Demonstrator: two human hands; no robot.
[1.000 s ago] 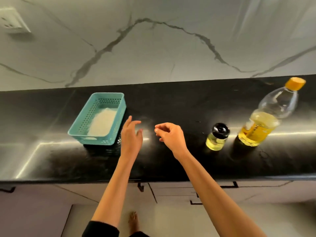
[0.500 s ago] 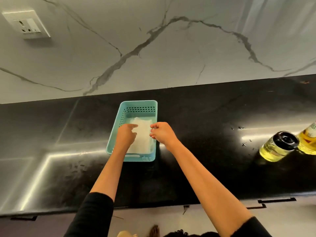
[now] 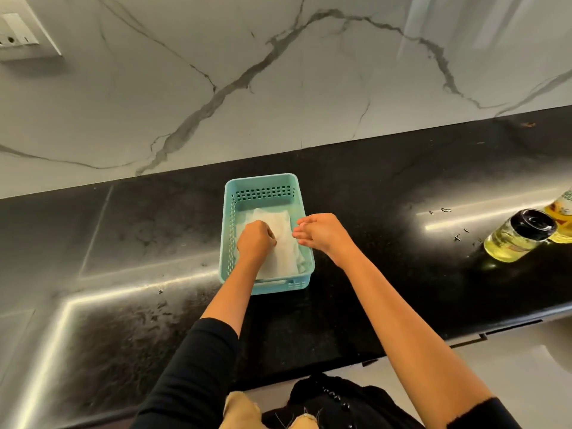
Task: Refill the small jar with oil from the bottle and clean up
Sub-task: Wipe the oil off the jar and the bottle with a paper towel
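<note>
Wall socket (image 3: 18, 35), far left: unused. Teal basket (image 3: 230, 243), mid tabletop (image 3: 123, 243): holds white tissue (image 3: 284, 252). My left hand (image 3: 255, 241), a second ago short of the basket, now sits inside it, fingers curled, pinching the tissue. My right hand (image 3: 322, 232) hovers over the right rim, loosely open, holding nothing. Small jar (image 3: 520, 236), far right, capped, oil inside (refill looks done); bottle (image 3: 561, 218) just beside it. Wiping likely follows.
</note>
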